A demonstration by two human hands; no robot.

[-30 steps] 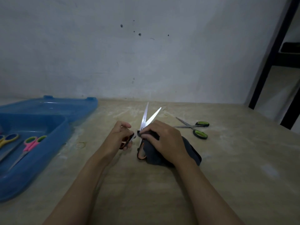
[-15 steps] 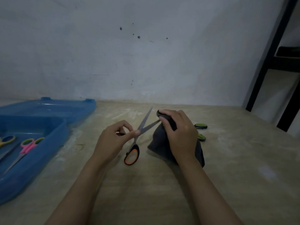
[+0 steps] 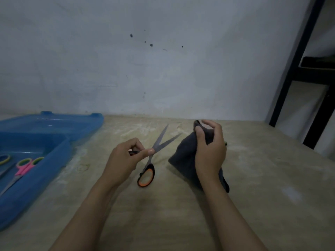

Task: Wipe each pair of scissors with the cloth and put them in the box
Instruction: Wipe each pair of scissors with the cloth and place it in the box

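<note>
On the far left, your blue box (image 3: 54, 156) already holds a pink pair (image 3: 22, 168) and one more. In the middle, your left hand (image 3: 121, 162) pinches the open orange scissors (image 3: 152, 156), not boxed yet. On the right, your right hand (image 3: 210, 151) grips the dark cloth (image 3: 183, 156), apart from the blades.
</note>
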